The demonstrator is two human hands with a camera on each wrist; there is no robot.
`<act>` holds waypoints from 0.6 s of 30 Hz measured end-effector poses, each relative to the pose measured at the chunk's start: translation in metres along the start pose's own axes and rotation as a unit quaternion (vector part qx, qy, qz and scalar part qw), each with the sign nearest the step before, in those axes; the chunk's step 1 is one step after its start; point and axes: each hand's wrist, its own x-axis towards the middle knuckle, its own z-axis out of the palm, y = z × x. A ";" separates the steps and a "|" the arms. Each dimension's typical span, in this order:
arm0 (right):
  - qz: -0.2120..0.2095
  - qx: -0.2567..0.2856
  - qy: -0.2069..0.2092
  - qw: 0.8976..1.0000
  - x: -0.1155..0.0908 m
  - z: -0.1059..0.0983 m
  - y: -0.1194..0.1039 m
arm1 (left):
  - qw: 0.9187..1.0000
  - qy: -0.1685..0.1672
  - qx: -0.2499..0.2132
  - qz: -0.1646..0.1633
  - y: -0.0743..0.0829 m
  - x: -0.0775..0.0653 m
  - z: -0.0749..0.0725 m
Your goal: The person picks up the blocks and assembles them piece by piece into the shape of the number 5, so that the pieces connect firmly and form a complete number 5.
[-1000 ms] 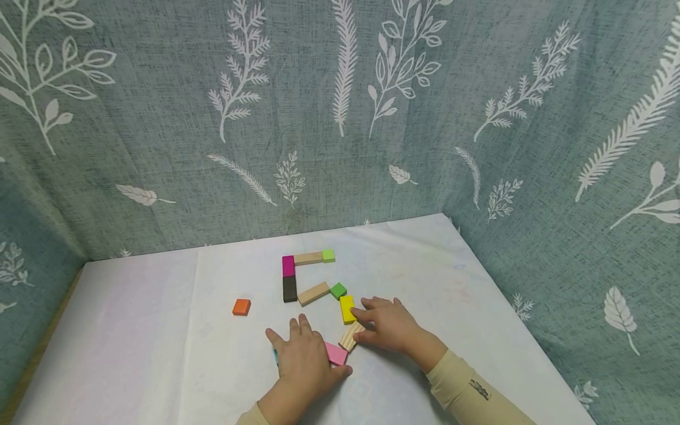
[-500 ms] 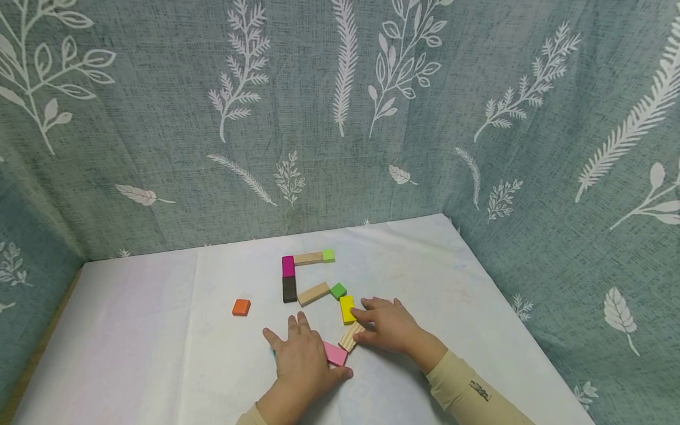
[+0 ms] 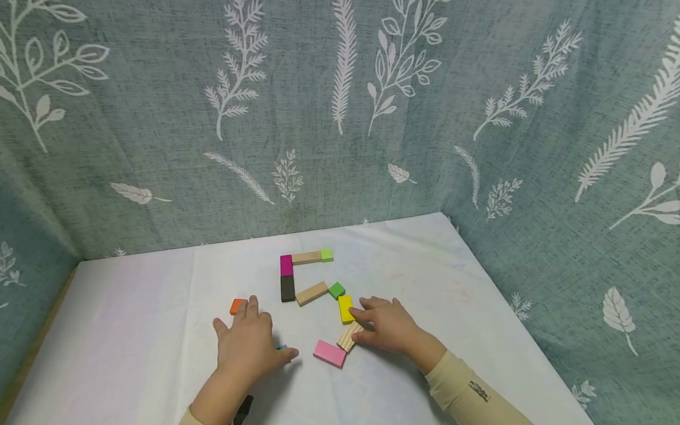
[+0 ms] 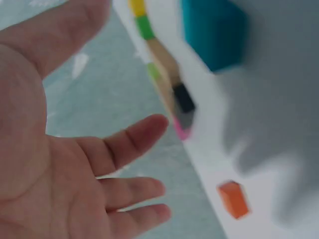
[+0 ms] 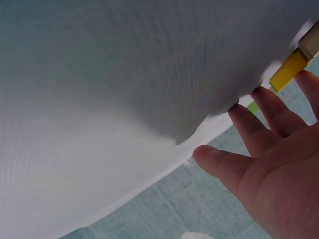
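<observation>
My left hand [image 3: 245, 342] hovers over the left part of the table with its fingers spread, holding nothing. Its fingertips partly cover an orange block [image 3: 237, 306]. A teal block [image 4: 214, 32] shows large in the left wrist view; in the head view the thumb mostly hides it. My right hand [image 3: 390, 326] rests on the table, fingers loosely extended. Its index fingertip touches or nearly touches a yellow block [image 3: 346, 309], and the thumb lies at a ridged natural-wood block [image 3: 349, 337]. A pink block [image 3: 330, 353] lies at the end of that wooden block.
Farther back, the row continues with a green block [image 3: 337, 290], a plain wooden block [image 3: 312, 293], a black block [image 3: 287, 288], a magenta block [image 3: 286, 265], another wooden block [image 3: 306, 257] and a lime block [image 3: 326, 255]. A patterned curtain [image 3: 319, 177] borders the white table [image 3: 133, 330].
My left hand has moved left from over the pink block toward the orange block, uncovering the pink one. The right hand has stayed in place.
</observation>
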 end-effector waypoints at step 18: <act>-0.009 0.000 0.015 1.000 -0.001 0.000 -0.001 | 0.971 -0.025 -0.051 0.232 0.038 0.012 0.038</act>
